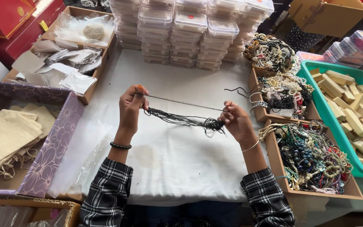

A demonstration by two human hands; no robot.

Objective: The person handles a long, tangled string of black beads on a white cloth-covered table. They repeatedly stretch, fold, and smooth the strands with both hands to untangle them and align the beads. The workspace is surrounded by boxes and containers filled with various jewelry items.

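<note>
My left hand (131,107) is raised over a white cloth (177,159), fingers pinched on one end of a thin taut string (181,103). My right hand (236,122) pinches the other end. A bundle of dark beaded strands (181,120) hangs slack between both hands, just under the string, bunched near the right hand. Both wrists wear thin bracelets, and the sleeves are black-and-white plaid.
Stacks of clear plastic boxes (185,31) stand at the back. Wooden trays of mixed bead necklaces (311,157) sit to the right, beside a green bin of wooden blocks (349,105). A purple box with beige cloth pouches (9,134) lies left, cardboard trays of plastic bags (64,67) behind it.
</note>
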